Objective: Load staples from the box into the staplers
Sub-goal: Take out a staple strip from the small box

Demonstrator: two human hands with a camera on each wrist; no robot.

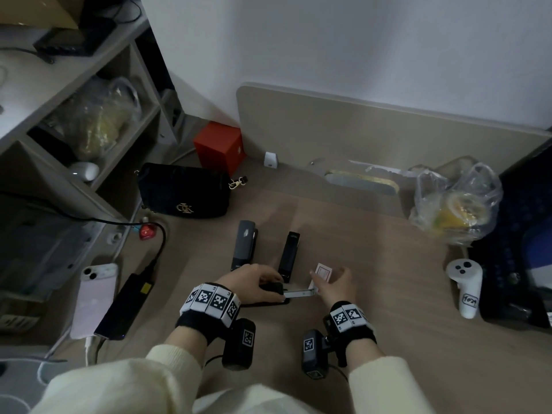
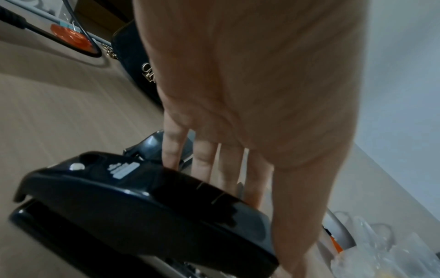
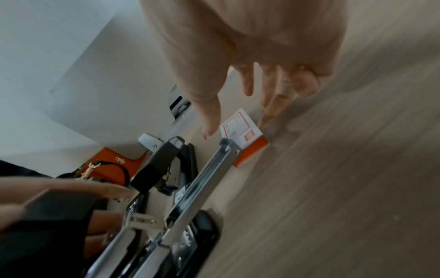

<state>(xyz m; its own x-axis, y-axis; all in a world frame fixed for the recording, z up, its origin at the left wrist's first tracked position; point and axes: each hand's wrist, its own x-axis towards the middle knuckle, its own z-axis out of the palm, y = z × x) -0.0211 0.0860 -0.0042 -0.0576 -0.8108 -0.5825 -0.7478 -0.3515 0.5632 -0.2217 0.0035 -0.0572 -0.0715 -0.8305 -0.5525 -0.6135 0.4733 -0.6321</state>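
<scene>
A black stapler (image 1: 265, 301) lies open on the desk in front of me. My left hand (image 1: 268, 286) grips its raised top cover (image 2: 142, 206), fingers (image 2: 204, 161) behind it and thumb in front. Its metal staple rail (image 1: 298, 292) sticks out to the right, and in the right wrist view the rail (image 3: 202, 180) ends beside the small white and orange staple box (image 3: 243, 131). My right hand (image 1: 327, 276) hovers open over that box (image 1: 324, 271), thumb to the left of it and fingers (image 3: 273, 105) to the right. A grey stapler (image 1: 245, 245) and another black stapler (image 1: 289, 253) lie shut behind.
A black handbag (image 1: 185, 191) and red box (image 1: 219, 146) sit at the back left. A pink phone (image 1: 95, 297) and dark power bank (image 1: 125, 306) lie left, on cables. At the right are a white controller (image 1: 466, 285), a plastic bag (image 1: 454, 204) and a dark keyboard (image 1: 525, 234).
</scene>
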